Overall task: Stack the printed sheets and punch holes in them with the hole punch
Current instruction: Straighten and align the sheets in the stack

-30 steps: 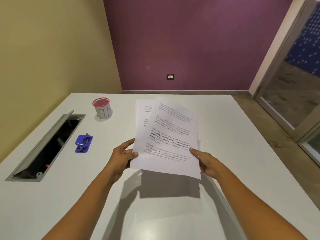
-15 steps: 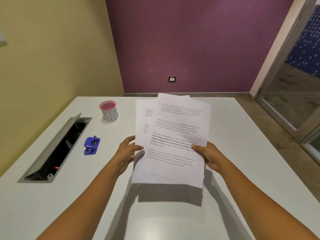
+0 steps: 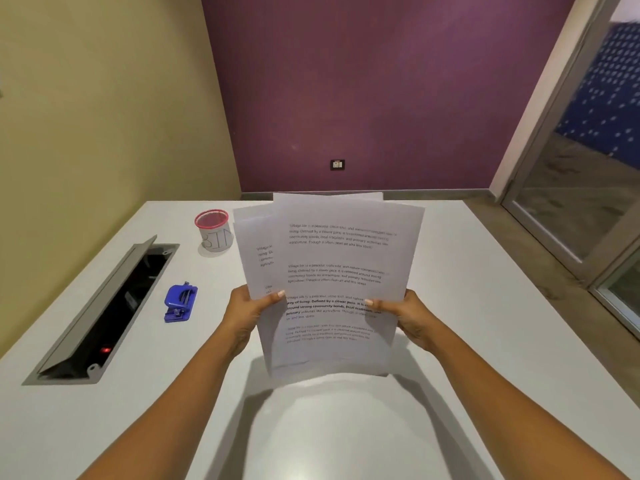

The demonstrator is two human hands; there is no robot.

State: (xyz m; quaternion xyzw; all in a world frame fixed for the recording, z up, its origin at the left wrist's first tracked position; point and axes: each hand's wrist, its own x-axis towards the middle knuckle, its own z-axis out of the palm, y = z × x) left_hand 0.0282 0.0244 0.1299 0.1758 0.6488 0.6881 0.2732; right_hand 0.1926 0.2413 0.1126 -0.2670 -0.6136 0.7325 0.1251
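Several printed sheets (image 3: 339, 258) stand nearly upright above the white table (image 3: 485, 341), fanned and uneven at their top and left edges. My left hand (image 3: 247, 313) grips their left side with the thumb on the front page. My right hand (image 3: 403, 315) grips their right side the same way. The bottom edges hang just above the table top; whether they touch it I cannot tell. The blue hole punch (image 3: 180, 303) lies on the table to the left of my left hand, apart from it.
A pink-rimmed mesh cup marked BIN (image 3: 213, 232) stands at the back left, partly behind the sheets. An open cable hatch (image 3: 104, 313) with a raised grey lid cuts into the table's left side. A glass door (image 3: 588, 202) is on the right.
Both hands have tipped the sheets from a slant to nearly upright and brought their lower edges down toward the table. The sheets now overlap more closely.
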